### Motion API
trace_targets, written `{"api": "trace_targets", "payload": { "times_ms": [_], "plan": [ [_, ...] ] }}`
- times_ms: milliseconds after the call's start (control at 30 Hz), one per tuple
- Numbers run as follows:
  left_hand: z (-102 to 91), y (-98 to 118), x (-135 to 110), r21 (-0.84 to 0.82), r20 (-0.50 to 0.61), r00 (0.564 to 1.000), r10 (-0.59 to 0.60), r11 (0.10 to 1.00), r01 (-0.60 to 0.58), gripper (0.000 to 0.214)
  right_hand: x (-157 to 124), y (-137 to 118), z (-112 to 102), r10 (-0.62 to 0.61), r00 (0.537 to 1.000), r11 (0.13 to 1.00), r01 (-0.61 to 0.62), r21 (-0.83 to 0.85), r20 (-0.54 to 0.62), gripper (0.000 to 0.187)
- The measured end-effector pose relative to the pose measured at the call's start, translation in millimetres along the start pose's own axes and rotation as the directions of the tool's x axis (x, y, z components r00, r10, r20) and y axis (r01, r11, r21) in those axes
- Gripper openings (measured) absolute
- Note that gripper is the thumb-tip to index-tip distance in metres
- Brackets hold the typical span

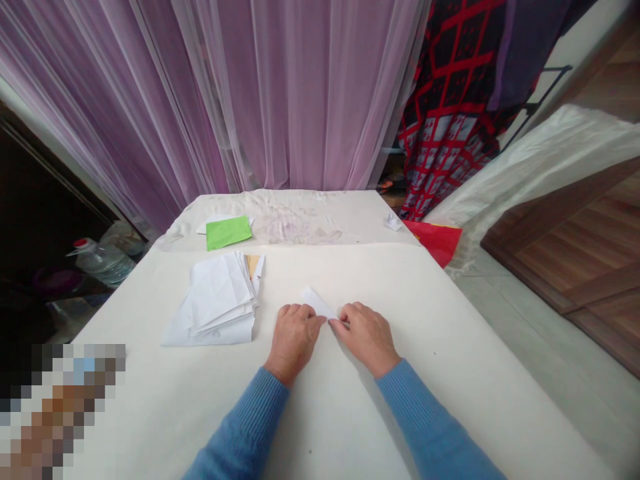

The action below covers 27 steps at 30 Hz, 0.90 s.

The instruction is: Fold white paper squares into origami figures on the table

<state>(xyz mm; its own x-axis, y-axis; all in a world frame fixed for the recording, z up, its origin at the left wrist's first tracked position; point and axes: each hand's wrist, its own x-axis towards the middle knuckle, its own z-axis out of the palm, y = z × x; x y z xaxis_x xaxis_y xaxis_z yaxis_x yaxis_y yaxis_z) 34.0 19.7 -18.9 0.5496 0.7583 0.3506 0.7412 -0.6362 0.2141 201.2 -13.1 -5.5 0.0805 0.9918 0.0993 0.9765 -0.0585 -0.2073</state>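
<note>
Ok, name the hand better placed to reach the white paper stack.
Left, probably: the left hand is nearer the white paper stack; the right hand lies beyond the folded paper.

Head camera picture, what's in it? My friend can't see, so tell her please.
A left hand and right hand, in blue sleeves, press a small folded paper on a white table. A paper pile and green sheet lie left of them; purple curtains hang behind.

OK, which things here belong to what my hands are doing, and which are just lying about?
In hand: folded paper, pressed under left hand and right hand.
Lying about, untouched: paper stack, green sheet, red sheet, bottle.
</note>
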Motion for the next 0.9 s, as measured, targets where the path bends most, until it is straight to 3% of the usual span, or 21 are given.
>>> {"api": "trace_targets", "payload": {
  "times_ms": [367, 533, 700, 900],
  "plan": [
    [-4.6, 1, -6, -0.040, 0.053, 0.998, 0.028, 0.999, -0.026, 0.019, 5, 6, -8, 0.025, 0.992, 0.992, -0.039, 0.118, 0.123, 0.011],
    [-14.4, 12, -10, 0.036, 0.050, 0.996, -0.072, 0.997, 0.071, 0.018, 2, 4, -9, 0.028, 0.994, 0.993, -0.040, 0.115, 0.107, 0.015],
    [-12.9, 23, -15, 0.033, 0.049, 0.997, -0.067, 0.997, 0.066, 0.020, -2, -2, -13, 0.053, 0.993, 0.994, -0.062, 0.086, 0.109, 0.018],
    [-6.8, 18, -15, 0.015, 0.041, 0.998, -0.053, 0.999, 0.052, 0.030, -4, -5, -19, -0.042, 0.976, 0.979, -0.003, 0.203, 0.214, 0.019]
  ]
}}
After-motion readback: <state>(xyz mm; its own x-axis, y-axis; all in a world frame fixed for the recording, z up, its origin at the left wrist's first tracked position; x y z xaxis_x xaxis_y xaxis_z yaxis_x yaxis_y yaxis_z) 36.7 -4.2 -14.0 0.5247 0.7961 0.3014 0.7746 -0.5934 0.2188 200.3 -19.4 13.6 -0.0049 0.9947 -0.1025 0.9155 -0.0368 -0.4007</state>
